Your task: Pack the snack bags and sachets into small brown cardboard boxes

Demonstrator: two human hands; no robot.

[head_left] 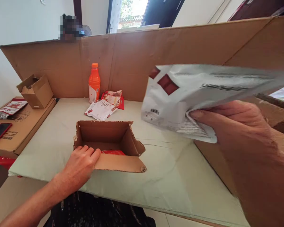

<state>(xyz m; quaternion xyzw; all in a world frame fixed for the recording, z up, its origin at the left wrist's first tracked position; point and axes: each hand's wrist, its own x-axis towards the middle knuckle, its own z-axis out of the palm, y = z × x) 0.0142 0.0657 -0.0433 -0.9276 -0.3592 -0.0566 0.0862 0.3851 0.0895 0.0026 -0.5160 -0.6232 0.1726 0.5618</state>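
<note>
My right hand (234,126) pinches the lower edge of a white snack pouch (191,94) with dark red squares on it, raised above the right part of the table. With its fingers hooked over the near wall, my left hand (85,160) grips an open cardboard box (120,162) on the table. Something red (112,152) lies inside that box, mostly hidden by the near flap. Behind the box are a white packet (101,109) lettered "Super Meat" and a red packet (115,99), partly overlapping. An orange bottle (94,83) stands upright beside them.
A tall cardboard sheet (142,47) walls off the table's (156,179) far side. On the left, a flat carton (26,132) bears a small open box (36,93), a packet (11,107) and a phone (0,134). More cardboard (210,164) stands at right. A person (71,28) is beyond the sheet.
</note>
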